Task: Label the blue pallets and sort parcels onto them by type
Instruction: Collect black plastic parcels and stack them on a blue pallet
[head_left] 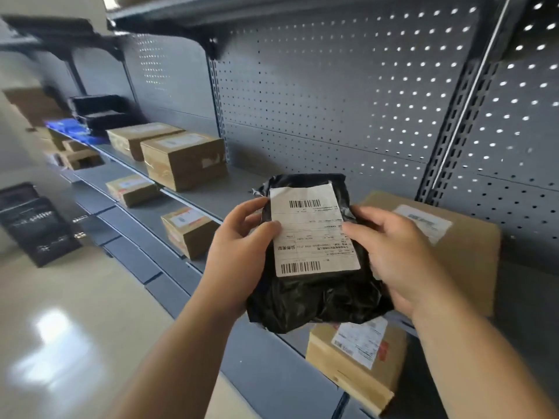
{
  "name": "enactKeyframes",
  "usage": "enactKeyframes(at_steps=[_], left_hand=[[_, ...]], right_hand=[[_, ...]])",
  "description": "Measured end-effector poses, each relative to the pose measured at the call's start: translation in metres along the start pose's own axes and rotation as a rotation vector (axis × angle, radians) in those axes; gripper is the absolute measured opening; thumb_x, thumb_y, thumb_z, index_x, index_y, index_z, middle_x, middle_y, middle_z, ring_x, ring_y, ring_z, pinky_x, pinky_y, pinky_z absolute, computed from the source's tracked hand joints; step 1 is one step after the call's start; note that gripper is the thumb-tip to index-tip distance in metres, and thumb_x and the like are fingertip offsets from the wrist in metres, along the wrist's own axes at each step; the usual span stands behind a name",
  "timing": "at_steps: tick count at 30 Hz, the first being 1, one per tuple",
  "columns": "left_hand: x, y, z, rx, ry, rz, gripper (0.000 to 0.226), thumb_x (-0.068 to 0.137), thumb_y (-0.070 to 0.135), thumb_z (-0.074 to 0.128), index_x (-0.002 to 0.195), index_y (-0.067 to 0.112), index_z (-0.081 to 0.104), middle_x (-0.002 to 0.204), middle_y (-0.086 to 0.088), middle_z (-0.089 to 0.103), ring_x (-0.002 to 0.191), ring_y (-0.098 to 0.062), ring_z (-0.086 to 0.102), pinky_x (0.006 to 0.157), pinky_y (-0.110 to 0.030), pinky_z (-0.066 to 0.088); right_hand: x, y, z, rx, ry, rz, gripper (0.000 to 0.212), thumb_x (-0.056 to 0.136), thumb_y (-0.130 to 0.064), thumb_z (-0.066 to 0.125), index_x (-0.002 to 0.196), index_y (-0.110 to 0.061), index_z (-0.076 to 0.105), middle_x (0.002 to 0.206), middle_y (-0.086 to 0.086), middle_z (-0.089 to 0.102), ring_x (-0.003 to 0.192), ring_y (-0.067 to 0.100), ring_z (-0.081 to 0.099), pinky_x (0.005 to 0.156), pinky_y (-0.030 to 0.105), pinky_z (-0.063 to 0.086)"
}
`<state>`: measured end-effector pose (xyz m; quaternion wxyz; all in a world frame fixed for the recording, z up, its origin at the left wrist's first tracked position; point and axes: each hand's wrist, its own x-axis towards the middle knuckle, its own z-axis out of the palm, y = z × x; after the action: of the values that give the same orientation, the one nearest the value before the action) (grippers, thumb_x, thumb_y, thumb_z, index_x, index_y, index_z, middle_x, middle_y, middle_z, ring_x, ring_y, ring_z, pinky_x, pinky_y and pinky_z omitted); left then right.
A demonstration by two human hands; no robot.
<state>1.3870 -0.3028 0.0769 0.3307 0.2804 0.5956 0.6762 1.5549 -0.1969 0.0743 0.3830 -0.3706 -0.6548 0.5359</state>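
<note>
I hold a black plastic mailer bag (314,294) in front of the grey shelving, above the shelf edge. A white shipping label (311,228) with two barcodes faces me on its front. My left hand (242,246) grips the bag's left side, thumb resting on the label's edge. My right hand (396,252) grips the right side, fingertips touching the label. Both hands are shut on the bag. No blue pallet shows clearly; only something blue (68,128) lies blurred at the far left end of the shelf.
Cardboard parcels sit on the grey metal shelves: a large box (453,246) behind my right hand, one (357,364) on the lower shelf below the bag, others (184,161) further left. Black bins (99,111) stand at the far left. A perforated back panel (348,101) rises behind. Shiny floor lies left.
</note>
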Motion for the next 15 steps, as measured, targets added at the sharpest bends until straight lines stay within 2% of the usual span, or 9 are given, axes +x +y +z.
enactKeyframes(at_steps=[5,8,10,13,15], left_hand=[[0.019,0.004,-0.088,-0.016,0.133,0.0,0.03,0.1,0.007,0.059,0.118,0.029,0.067,0.093,0.014,0.078,0.084,-0.014,0.078,0.069,-0.035,0.064],[0.029,0.002,-0.137,-0.028,0.246,0.001,0.03,0.099,0.005,0.057,0.115,0.028,0.068,0.096,0.012,0.079,0.085,-0.015,0.078,0.067,-0.035,0.062],[0.037,0.001,-0.166,-0.032,0.326,0.003,0.03,0.099,0.004,0.057,0.114,0.028,0.069,0.1,0.01,0.079,0.087,-0.018,0.078,0.068,-0.038,0.061],[0.051,0.0,-0.206,-0.038,0.429,0.012,0.031,0.099,0.003,0.056,0.109,0.029,0.07,0.097,0.012,0.079,0.087,-0.019,0.077,0.067,-0.038,0.061],[0.063,0.0,-0.232,-0.039,0.497,0.016,0.032,0.099,0.002,0.055,0.109,0.029,0.069,0.096,0.012,0.079,0.085,-0.017,0.077,0.065,-0.037,0.061]], right_hand=[[0.029,-0.002,0.097,0.021,-0.163,0.024,0.017,0.098,-0.017,0.065,0.11,-0.026,0.074,0.099,-0.009,0.08,0.093,0.013,0.077,0.083,0.039,0.061],[0.047,-0.001,0.15,0.028,-0.264,0.02,0.018,0.098,-0.014,0.065,0.097,-0.03,0.073,0.092,-0.014,0.079,0.087,0.008,0.077,0.069,0.024,0.06],[0.06,-0.002,0.185,0.042,-0.332,0.029,0.021,0.098,-0.01,0.064,0.094,-0.029,0.073,0.089,-0.013,0.079,0.083,0.007,0.077,0.063,0.02,0.058],[0.082,0.0,0.24,0.027,-0.413,0.049,0.018,0.097,-0.012,0.065,0.109,-0.023,0.074,0.096,-0.009,0.08,0.089,0.012,0.077,0.073,0.031,0.063],[0.099,0.003,0.276,0.038,-0.469,0.063,0.024,0.097,-0.015,0.066,0.119,-0.022,0.072,0.101,-0.007,0.079,0.093,0.014,0.077,0.08,0.039,0.064]])
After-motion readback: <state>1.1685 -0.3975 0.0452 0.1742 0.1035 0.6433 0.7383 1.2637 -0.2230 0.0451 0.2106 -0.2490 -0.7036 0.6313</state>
